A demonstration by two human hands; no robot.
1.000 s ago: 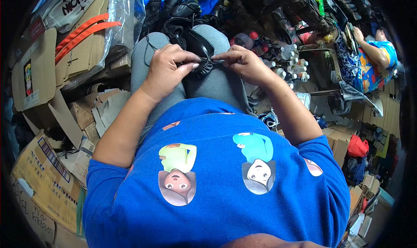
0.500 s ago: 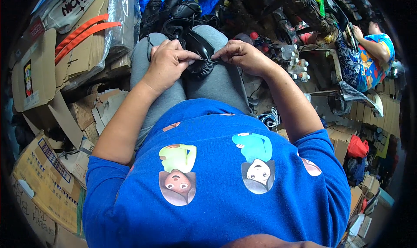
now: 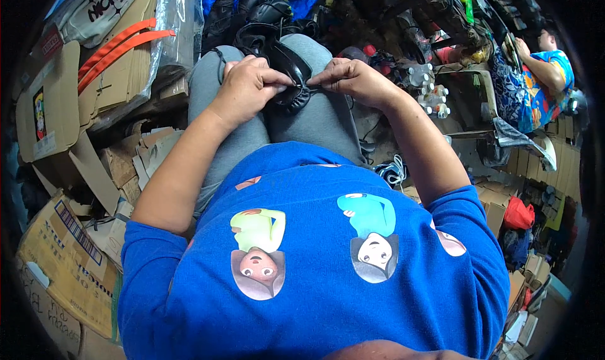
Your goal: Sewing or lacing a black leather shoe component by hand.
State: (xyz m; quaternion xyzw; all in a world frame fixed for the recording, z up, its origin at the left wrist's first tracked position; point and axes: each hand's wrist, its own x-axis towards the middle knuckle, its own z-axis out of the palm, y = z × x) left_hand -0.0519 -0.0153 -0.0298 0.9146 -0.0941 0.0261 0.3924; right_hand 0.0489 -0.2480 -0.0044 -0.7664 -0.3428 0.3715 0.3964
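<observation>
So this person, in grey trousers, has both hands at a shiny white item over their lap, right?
Not quite: the shiny item is black, as the head view shows. The left hand and right hand are indeed at it, over the grey trousers.

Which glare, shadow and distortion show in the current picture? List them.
Head view: black corners, scene bending toward the fisheye rim; head view: glare streaks the clear plastic sheet and glints on the glossy black item; head view: the dark clutter at the top loses detail; head view: detail at the fingers is too small to make out.
</observation>
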